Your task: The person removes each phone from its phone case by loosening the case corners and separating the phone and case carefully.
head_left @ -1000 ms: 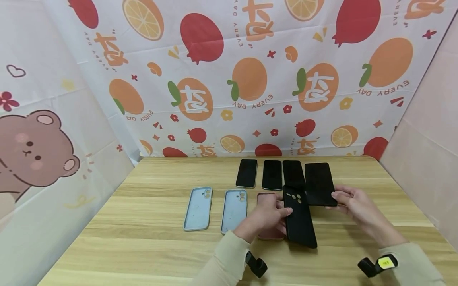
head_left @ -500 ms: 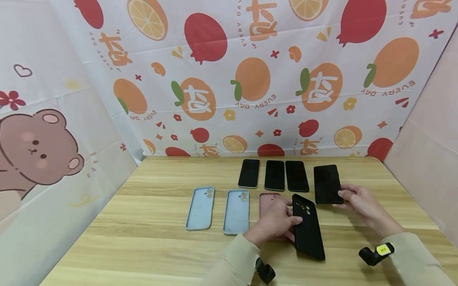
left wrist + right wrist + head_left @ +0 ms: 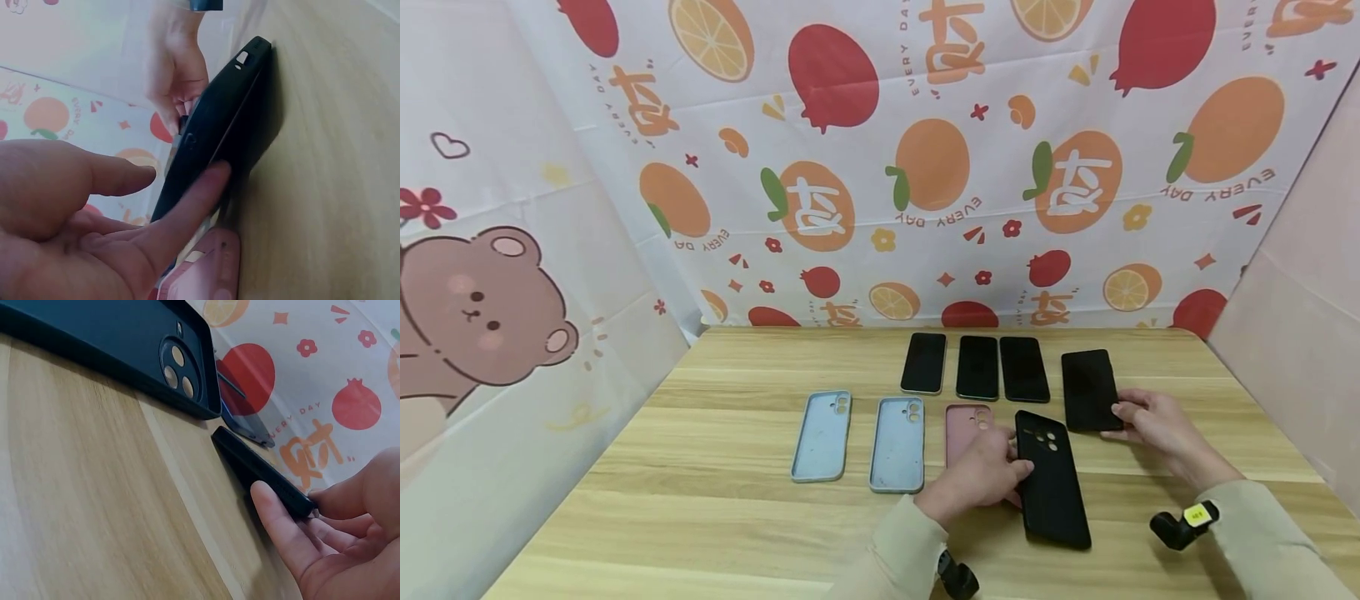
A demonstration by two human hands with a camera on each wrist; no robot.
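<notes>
My left hand (image 3: 977, 473) pinches the left edge of a black phone case (image 3: 1052, 492), which lies tilted low over the table, inner side up. Its round camera openings face the far end. In the left wrist view, a finger reaches under the phone case (image 3: 215, 106) and the thumb is near its side. Farther right, my right hand (image 3: 1161, 432) grips the lower right corner of a black phone (image 3: 1088, 387). The right wrist view shows this phone (image 3: 262, 472) edge-on between thumb and fingers. A pink phone case (image 3: 961, 427) lies partly hidden behind my left hand.
Two light blue phone cases, one far left (image 3: 822, 437) and one nearer (image 3: 898, 446), lie on the wooden table (image 3: 700, 500). At the back rest three dark phones, left (image 3: 923, 363), middle (image 3: 977, 368) and right (image 3: 1025, 369). A printed cloth (image 3: 850, 183) hangs behind.
The black case has moved right and toward me in my left hand, clear of the phones. My right hand has shifted the black phone right, away from the back row. The view has turned slightly left.
</notes>
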